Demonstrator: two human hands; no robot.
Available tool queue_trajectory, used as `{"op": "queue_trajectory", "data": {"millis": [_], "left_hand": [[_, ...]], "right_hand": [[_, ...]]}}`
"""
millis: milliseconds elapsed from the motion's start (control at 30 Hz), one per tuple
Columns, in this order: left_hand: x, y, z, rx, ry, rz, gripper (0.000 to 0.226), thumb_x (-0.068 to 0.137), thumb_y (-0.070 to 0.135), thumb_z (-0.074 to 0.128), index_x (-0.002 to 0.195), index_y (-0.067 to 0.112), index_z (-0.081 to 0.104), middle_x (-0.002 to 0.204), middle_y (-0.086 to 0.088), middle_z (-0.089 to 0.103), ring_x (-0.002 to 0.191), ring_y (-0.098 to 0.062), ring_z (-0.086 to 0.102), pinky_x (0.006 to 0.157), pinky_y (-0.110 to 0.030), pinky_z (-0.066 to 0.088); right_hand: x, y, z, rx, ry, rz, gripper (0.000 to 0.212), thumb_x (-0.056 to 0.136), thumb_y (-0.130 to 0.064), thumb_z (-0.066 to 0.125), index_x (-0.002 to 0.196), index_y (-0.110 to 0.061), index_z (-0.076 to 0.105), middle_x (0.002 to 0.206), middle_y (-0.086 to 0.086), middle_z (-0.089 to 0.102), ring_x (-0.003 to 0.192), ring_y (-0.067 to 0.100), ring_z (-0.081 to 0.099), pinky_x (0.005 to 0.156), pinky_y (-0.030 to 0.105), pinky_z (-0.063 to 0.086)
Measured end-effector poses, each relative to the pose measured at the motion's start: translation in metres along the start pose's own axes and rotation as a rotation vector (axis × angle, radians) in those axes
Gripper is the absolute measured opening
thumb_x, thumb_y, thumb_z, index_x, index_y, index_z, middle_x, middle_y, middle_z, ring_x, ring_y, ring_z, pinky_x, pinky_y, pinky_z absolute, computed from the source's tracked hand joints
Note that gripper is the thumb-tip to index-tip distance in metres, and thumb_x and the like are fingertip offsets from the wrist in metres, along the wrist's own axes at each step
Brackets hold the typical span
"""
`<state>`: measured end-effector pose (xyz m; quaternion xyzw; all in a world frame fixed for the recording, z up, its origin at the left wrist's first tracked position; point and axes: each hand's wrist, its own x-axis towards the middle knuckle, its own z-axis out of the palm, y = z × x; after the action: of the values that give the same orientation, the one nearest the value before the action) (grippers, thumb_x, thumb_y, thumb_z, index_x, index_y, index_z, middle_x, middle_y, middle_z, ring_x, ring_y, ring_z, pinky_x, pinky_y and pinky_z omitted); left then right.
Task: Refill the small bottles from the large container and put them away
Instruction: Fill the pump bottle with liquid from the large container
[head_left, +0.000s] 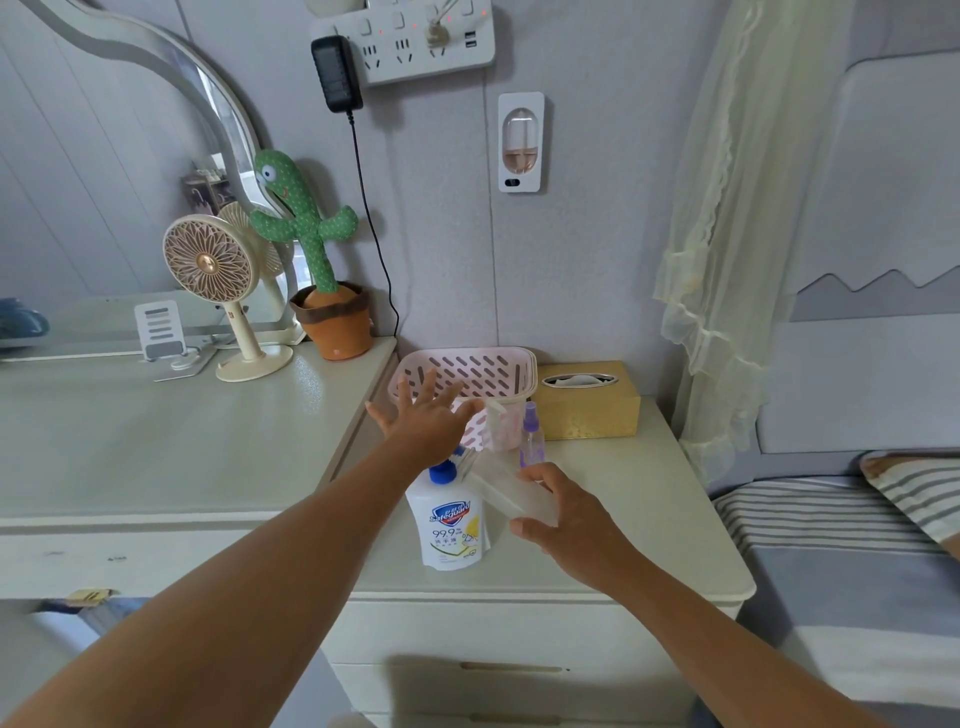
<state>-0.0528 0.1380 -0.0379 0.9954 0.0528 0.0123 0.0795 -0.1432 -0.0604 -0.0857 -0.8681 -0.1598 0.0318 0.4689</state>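
White plastic with a blue cap (441, 472), the large soap container (450, 525) stands upright near the front of the pale nightstand top (634, 519), its printed label facing the camera. At about 2 o'clock from it, the right hand (569, 517) has its fingers and thumb curled round a small translucent bottle (511, 492). That bottle is tilted, its upper end pointing toward 10 o'clock and lying close to the blue cap; whether the two touch cannot be told. At 12 o'clock from the container, the left hand (427, 415) is released, fingers straight and spread, grasping nothing. It is held before the front wall of a pink slotted basket (470, 366), and contact with the basket cannot be made out. Just beside the basket's front, at 1 o'clock from the container, stand a small purple spray bottle (531, 442) and, to its 9 o'clock, a clear pump bottle (497, 425), both upright. A gold tissue box (589, 405) sits at 3 o'clock from the basket, close against it. On the adjoining dresser top (156, 441), at 10 o'clock and well apart from the hands, stand a cream desk fan (210, 267) and a green cactus toy (306, 228) in a brown pot. A black adapter (336, 73) is plugged into the wall power strip (415, 47) at 12 o'clock, high above.
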Motion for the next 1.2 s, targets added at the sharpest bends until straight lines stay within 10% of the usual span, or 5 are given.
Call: {"op": "queue_trajectory", "data": {"millis": [1200], "left_hand": [[-0.006,0.003,0.002,0.013,-0.04,-0.002,0.055,0.097,0.058,0.016,0.149,0.043,0.012,0.16,0.004,-0.011,0.144,-0.031,-0.02,0.103,-0.071,-0.013]], "right_hand": [[-0.001,0.003,0.003,0.018,-0.015,0.031,0.049,0.084,-0.028,0.067,0.125,-0.031,0.04,0.113,-0.011,0.044,0.097,0.011,0.051,0.077,0.02,0.05]]}}
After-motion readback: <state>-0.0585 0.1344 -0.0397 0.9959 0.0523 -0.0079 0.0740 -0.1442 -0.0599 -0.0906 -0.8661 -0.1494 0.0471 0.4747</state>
